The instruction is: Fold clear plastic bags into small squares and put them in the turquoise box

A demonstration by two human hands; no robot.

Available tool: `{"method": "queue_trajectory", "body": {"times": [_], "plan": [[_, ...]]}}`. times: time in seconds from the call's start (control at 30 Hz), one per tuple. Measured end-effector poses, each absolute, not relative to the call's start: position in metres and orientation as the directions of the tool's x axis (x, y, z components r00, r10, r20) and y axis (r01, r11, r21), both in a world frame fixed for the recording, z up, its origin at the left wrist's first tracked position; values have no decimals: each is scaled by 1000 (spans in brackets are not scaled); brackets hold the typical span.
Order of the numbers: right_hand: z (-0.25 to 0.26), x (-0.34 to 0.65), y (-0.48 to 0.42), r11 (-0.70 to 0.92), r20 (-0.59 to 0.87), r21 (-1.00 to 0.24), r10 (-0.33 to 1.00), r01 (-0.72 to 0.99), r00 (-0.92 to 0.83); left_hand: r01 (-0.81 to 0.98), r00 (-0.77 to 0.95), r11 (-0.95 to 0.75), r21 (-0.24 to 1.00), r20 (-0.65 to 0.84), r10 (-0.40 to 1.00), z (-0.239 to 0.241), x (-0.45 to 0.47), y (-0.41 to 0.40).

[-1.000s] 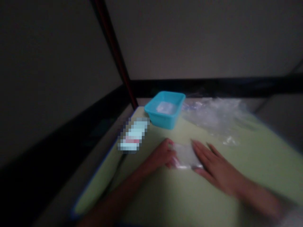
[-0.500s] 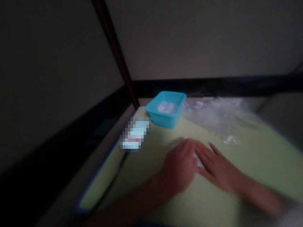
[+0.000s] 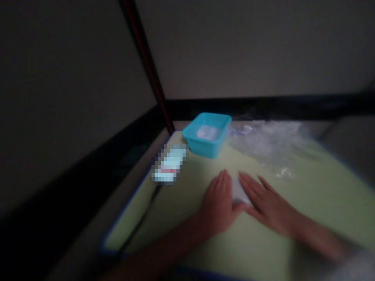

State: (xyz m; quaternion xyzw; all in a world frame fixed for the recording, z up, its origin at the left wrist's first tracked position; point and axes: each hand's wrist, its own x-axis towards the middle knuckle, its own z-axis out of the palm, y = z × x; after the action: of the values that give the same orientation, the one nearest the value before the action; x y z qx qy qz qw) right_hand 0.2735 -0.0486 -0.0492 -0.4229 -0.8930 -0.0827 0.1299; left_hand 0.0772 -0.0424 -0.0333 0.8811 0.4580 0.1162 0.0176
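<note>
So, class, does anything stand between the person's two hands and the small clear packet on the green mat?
Nothing visible does. The left hand and right hand both lie flat on the packet, which shows between them. The blue tub and crumpled plastic sit farther back.

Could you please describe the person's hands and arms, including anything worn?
Both hands, left hand and right hand, are bare: no gloves, and no ring or watch shows in this blurred view. The forearms are uncovered; a pale patch at the right arm's near end may be a sleeve.
</note>
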Motion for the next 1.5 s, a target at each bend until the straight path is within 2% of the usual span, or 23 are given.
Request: {"method": "queue_trajectory", "body": {"times": [0.27,0.43,0.53,0.7,0.83,1.0,1.13,1.2,1.3,1.4,1.5], "plan": [[-51,274,-46,610,258,-15,768,793,-586,832,531,-543,114,122,838,-29,53,-40],[-51,274,-44,613,246,-69,775,787,-582,828,529,-536,163,89,844,-27,48,-40],[-45,276,-40,616,240,-178,784,767,-573,804,550,-560,202,108,828,-28,44,-39],[-26,279,-26,571,280,-445,821,690,-498,720,647,-651,242,106,755,-24,29,-37],[-12,282,-24,498,244,-552,863,669,-442,697,664,-672,249,129,736,-18,12,-28],[-1,283,-41,410,118,-676,881,613,-459,801,540,-573,170,209,816,-18,0,-2],[5,279,-57,422,56,-763,798,490,-600,864,420,-479,157,301,856,-22,1,7],[8,278,-61,492,79,-728,751,477,-655,842,434,-510,175,340,834,-21,4,-2],[10,279,-63,686,189,-566,647,456,-739,769,509,-604,210,370,777,-17,11,-28],[5,280,-63,844,285,-343,512,413,-810,709,600,-668,226,306,739,-16,19,-51],[-3,280,-64,882,317,-181,472,435,-823,683,661,-692,235,204,722,-17,25,-61]]}}
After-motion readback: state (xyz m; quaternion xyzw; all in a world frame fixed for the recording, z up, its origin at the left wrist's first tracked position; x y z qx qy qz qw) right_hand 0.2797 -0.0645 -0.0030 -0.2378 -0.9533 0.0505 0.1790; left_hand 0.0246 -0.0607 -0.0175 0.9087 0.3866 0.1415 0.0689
